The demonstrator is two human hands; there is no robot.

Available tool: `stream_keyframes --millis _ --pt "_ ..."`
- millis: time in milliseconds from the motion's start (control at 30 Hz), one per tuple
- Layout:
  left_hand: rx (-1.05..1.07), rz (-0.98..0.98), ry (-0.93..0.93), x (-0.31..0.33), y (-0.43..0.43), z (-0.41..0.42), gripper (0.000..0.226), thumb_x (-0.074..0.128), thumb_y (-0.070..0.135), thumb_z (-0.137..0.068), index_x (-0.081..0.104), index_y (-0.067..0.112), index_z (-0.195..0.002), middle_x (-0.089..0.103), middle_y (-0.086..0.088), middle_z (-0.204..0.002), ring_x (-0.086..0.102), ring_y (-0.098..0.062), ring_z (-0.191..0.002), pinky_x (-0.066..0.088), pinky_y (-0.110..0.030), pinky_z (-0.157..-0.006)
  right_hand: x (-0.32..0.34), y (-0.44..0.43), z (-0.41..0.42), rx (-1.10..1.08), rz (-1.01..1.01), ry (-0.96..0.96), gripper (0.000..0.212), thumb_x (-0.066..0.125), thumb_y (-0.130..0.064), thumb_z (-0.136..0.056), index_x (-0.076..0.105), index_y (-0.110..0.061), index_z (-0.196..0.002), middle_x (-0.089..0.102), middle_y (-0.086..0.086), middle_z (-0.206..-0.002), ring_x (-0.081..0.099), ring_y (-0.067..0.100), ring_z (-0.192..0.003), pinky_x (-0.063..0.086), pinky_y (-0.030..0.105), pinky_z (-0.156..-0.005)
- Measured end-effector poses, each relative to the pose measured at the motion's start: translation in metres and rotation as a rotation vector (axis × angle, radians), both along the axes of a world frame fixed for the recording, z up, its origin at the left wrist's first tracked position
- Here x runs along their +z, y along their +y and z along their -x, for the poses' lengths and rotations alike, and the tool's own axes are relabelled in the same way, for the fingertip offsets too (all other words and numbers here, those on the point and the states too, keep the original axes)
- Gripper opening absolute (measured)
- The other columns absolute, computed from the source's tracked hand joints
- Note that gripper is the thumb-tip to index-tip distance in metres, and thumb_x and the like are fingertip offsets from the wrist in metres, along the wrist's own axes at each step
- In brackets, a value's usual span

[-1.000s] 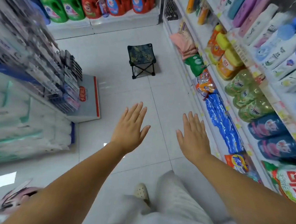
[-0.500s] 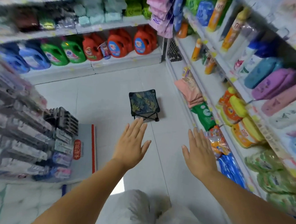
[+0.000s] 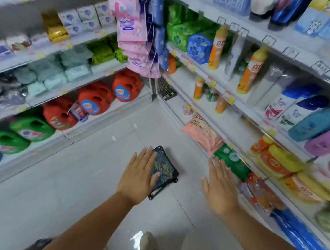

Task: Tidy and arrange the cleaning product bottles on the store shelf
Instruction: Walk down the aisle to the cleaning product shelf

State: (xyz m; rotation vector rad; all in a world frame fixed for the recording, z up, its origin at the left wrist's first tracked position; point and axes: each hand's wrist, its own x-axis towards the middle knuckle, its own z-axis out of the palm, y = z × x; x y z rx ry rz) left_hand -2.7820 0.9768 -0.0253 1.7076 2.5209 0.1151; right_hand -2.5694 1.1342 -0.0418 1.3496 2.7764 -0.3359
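Now your left hand (image 3: 137,178) and right hand (image 3: 220,189) hover flat over the floor, fingers straight and holding nothing, with a folding stool (image 3: 166,168) just past the left, and farther off the orange cleaning bottles (image 3: 251,71) stand upright on the right-hand shelf (image 3: 222,76).

L hand (image 3: 137,178) and R hand (image 3: 221,188) both out in front of me, palms down, fingers straight, nothing held. L hand overlaps patterned folding stool (image 3: 166,168) in view; contact can't be judged. Stool stands on white tile floor (image 3: 79,177) at aisle corner. R-side shelf (image 3: 244,108): tall orange bottles (image 3: 251,72) w/ yellow caps, upright; white bottles (image 3: 289,107) w/ blue caps, then teal bottle (image 3: 316,124), purple bottle (image 3: 325,142) next to them. L-side low shelves: red jugs (image 3: 93,101), green jugs (image 3: 31,128) beside them. Pink packs (image 3: 133,32) hang at corner. Frame edges blurred.
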Motion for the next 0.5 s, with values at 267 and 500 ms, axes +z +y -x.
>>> stream_keyframes --millis 267,500 --pt "-0.178 -0.025 0.005 -0.003 0.146 0.108 0.062 0.023 0.048 -0.099 0.023 0.01 -0.148 0.021 -0.007 -0.156 0.017 -0.022 -0.145 0.013 -0.042 -0.114 -0.014 0.097 0.088 -0.168 0.01 0.057 0.064 0.03 -0.038 -0.087 0.046 0.002 -0.135 0.048 0.024 -0.14 0.046 0.04 -0.13 0.039 0.05 -0.107" --pt "-0.226 -0.011 0.019 -0.006 0.246 0.166 0.063 0.02 0.051 -0.098 0.021 0.013 -0.149 0.016 -0.005 -0.157 0.011 -0.021 -0.146 0.011 -0.041 -0.114 -0.011 0.186 0.156 -0.2 0.018 0.075 0.08 -0.003 -0.048 -0.095 0.047 -0.001 -0.137 0.049 0.022 -0.14 0.047 0.037 -0.13 0.04 0.051 -0.106"
